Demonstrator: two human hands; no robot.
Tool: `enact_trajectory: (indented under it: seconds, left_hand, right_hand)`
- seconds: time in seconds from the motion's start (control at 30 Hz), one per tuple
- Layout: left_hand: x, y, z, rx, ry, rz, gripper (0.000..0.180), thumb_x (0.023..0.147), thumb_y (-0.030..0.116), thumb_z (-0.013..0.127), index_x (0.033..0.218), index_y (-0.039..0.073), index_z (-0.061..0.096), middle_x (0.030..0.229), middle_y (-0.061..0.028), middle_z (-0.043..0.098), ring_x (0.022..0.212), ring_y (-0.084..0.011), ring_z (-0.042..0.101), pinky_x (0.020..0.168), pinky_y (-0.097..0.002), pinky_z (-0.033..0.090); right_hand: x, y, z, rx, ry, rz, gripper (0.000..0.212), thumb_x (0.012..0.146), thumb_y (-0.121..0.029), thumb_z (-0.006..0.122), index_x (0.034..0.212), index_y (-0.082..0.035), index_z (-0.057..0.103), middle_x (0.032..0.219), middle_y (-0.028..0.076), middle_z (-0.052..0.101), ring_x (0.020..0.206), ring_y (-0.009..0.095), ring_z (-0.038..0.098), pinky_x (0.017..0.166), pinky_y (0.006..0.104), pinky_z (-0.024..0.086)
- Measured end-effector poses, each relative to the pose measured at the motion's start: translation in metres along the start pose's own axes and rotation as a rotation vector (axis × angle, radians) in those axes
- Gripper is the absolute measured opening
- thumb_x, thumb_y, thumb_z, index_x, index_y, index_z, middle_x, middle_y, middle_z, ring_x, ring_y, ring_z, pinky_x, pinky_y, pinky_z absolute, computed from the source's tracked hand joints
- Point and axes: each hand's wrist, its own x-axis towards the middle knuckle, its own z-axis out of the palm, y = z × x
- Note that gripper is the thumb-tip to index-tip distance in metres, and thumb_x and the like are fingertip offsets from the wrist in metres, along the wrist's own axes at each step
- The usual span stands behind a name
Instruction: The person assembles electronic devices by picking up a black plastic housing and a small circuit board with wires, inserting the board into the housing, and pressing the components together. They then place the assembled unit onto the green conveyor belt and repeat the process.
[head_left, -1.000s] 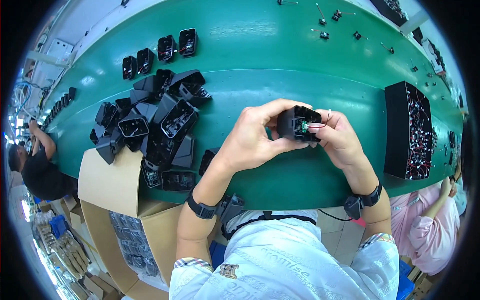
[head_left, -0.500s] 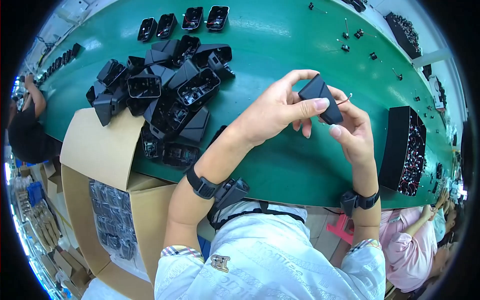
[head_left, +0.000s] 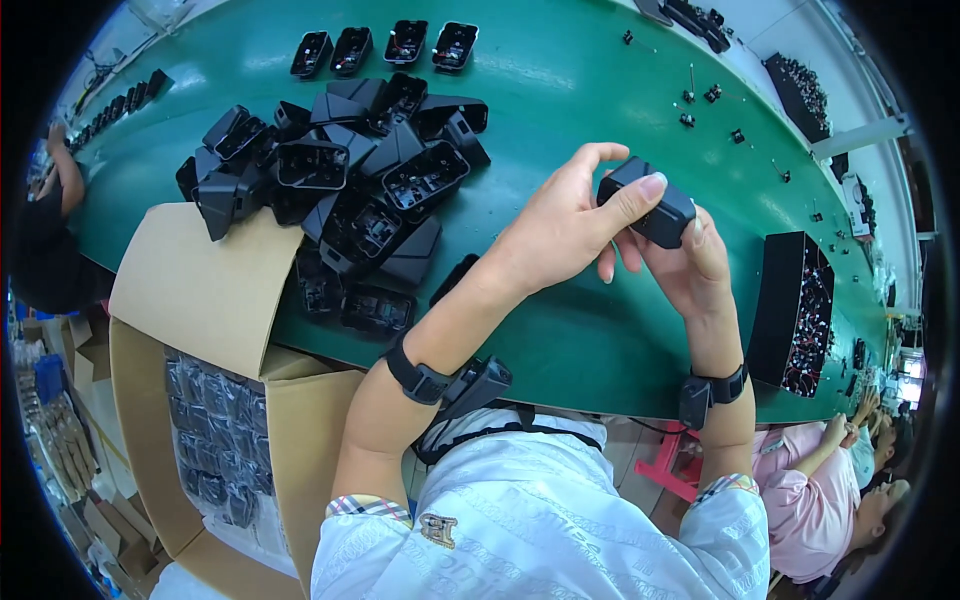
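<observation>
Above the green table, a black plastic housing (head_left: 668, 222) is held between both hands. My left hand (head_left: 575, 220) grips it from the left, its thumb pressed on the upper face. My right hand (head_left: 690, 265) has its fingers closed round the right side and underside. The housing's inside is turned away and hidden. To the left lies a heap of similar black housings (head_left: 405, 150), many with their hollow sides and inner parts showing.
Several open housings stand in a row (head_left: 408, 42) at the far side of the green table (head_left: 560, 90). A cardboard box (head_left: 205, 275) of wrapped black pieces is at left. A black bin (head_left: 775, 310) of small wired parts stands right. Co-workers sit at both sides.
The housing has turned in my hands, showing a broader outer face. My right fingers have closed in on it, and the thin wire seen before is hidden. The view has shifted slightly.
</observation>
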Motion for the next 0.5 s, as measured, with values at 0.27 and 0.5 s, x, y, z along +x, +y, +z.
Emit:
enact_trajectory:
  seconds: [0.27,0.5]
  left_hand:
    - [-0.003,0.001,-0.003,-0.108,0.083,0.206,0.054,0.105,0.038,0.063,0.129,-0.009,0.054,0.087,-0.0133,0.072,0.062,-0.0143,0.068,0.046,-0.0255,0.050]
    - [0.001,-0.001,-0.005,-0.105,0.095,0.194,0.052,0.104,0.038,0.065,0.126,-0.008,0.057,0.083,-0.0121,0.072,0.056,-0.0131,0.066,0.047,-0.0249,0.049]
  right_hand:
    - [0.007,-0.010,0.029,-0.008,0.015,-0.056,0.052,0.092,-0.032,0.079,0.129,0.001,0.062,0.121,0.010,0.067,0.112,0.020,0.063,0.103,0.0396,0.049]
    - [0.008,-0.005,0.034,-0.054,0.092,-0.099,0.066,0.093,-0.039,0.078,0.136,0.004,0.054,0.121,0.013,0.067,0.102,0.019,0.066,0.095,0.0368,0.054]
